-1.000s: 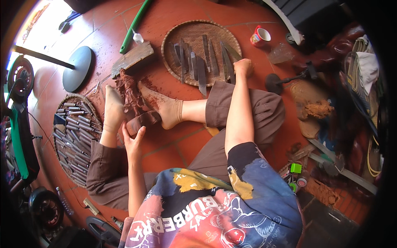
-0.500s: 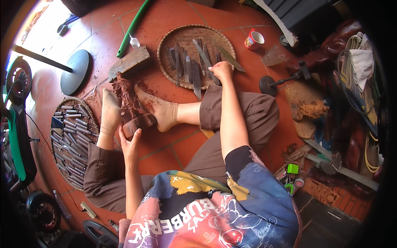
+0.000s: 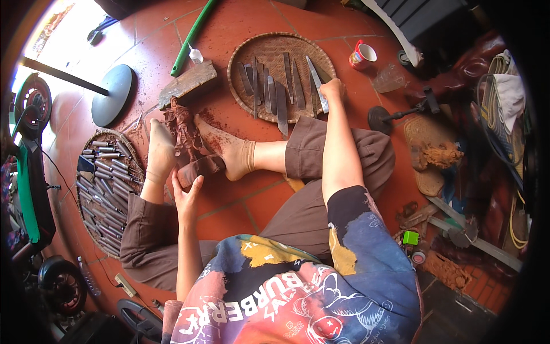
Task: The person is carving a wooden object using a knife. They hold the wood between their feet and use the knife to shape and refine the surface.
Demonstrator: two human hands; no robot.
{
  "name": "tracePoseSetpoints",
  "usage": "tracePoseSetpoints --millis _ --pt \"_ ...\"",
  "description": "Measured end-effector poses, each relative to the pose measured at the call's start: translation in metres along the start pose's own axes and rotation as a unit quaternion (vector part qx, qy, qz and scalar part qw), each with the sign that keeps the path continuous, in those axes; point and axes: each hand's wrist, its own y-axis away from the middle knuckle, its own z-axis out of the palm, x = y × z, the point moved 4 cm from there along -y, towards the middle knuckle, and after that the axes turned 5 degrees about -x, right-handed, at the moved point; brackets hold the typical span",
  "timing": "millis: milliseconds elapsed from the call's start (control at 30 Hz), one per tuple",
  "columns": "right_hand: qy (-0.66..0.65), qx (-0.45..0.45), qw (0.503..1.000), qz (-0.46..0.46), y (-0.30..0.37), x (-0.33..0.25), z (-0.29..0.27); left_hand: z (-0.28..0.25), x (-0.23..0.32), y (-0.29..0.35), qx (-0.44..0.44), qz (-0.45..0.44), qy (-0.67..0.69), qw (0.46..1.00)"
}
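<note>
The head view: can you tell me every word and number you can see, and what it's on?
Shirt: big white capital letters on the front, which I won't copy out; the smaller writing is too small to read.
Red-and-white cup: markings, too small to read.
Blade in the right hand, carved figure: no writing I can make out.

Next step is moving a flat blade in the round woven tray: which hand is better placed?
Right, likely: the right hand is at the right edge of the woven tray, holding a flat metal blade. The left hand is at the base of the carved figure, farther from the tray.
</note>
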Motion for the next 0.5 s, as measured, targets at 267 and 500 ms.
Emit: tracePoseSetpoints --millis 267,500 --pt "0.076 0.129 0.988 -0.046 -0.028 -0.006 0.006 -0.007 -0.003 0.004 0.021 -0.017 -0.011 1.000" --pt "0.204 0.023 0.977 -0.063 -0.038 0.000 -0.006 -0.007 -0.014 -0.001 0.030 -0.041 -0.006 0.999"
